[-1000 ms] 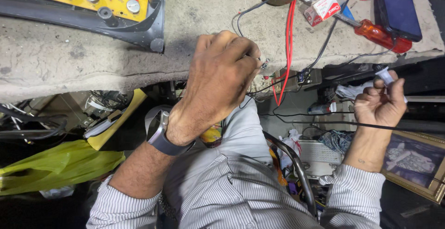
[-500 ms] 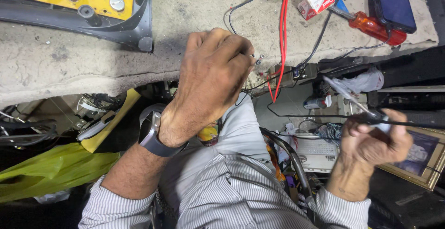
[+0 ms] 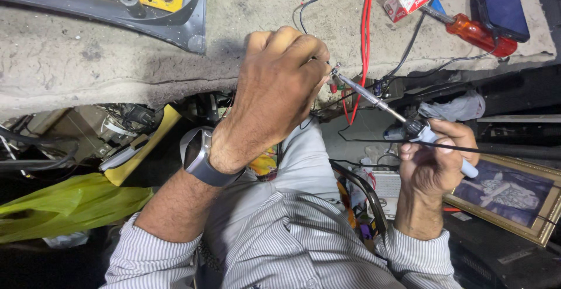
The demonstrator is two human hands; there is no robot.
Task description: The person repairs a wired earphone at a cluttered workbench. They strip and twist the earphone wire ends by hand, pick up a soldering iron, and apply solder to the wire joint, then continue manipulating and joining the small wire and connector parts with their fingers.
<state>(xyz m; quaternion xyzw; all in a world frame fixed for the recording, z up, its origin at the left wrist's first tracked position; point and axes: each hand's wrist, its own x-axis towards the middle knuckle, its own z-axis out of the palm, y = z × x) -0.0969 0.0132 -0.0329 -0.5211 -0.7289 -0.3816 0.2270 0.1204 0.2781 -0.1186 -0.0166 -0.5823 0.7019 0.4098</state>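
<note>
Right hand [image 3: 435,163] is gripping soldering iron [image 3: 385,106], tip meeting left hand [image 3: 277,84], which is pinching something hidden at desk [image 3: 105,67] edge.

We have one view only, head-mounted, looking steeply down over our own chest and lap, close in. The workbench [image 3: 87,73] edge runs across at 12 o'clock, our left hand [image 3: 274,84] sits near centre, our right hand [image 3: 435,160] at 3 o'clock. With a single camera, no second view overlaps.
</note>
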